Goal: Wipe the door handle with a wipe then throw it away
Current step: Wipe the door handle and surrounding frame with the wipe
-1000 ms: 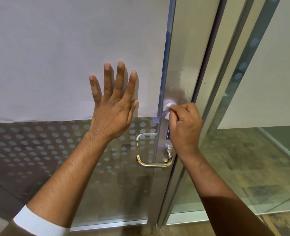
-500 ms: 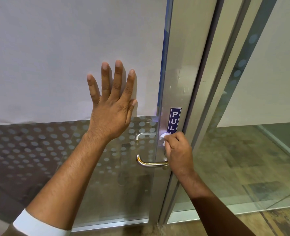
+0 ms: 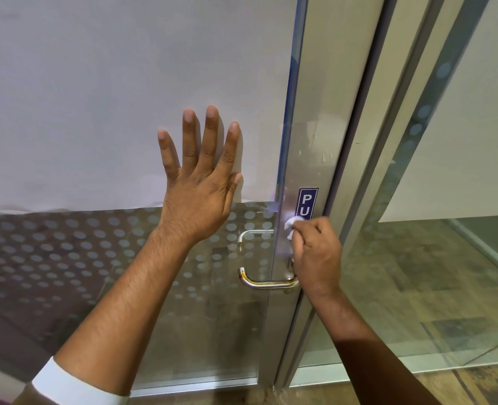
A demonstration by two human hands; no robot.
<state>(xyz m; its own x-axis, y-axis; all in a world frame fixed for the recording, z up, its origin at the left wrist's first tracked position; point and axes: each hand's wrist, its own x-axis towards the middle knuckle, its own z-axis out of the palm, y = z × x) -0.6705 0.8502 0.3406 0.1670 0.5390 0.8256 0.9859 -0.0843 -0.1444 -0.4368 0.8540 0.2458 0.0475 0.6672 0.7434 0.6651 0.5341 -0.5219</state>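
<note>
A steel lever door handle (image 3: 264,282) sticks out from the metal stile of a glass door (image 3: 306,135). My right hand (image 3: 315,254) is closed around a crumpled white wipe (image 3: 291,225), which shows at my fingertips and presses on the stile just above the handle's base, over the lower part of a blue PULL sticker (image 3: 306,203). The hand hides the handle's right end. My left hand (image 3: 199,185) lies flat on the frosted glass, fingers spread, up and left of the handle.
A second handle (image 3: 252,235) shows through the glass on the door's far side. Right of the stile stand the door frame (image 3: 388,141) and a fixed glass panel (image 3: 446,258) with tiled floor behind it. Dotted film covers the lower door glass.
My right hand with the wipe went down the stile from above the sticker to the handle's base, then rose slightly onto the sticker's lower part. My left hand has stayed flat on the glass.
</note>
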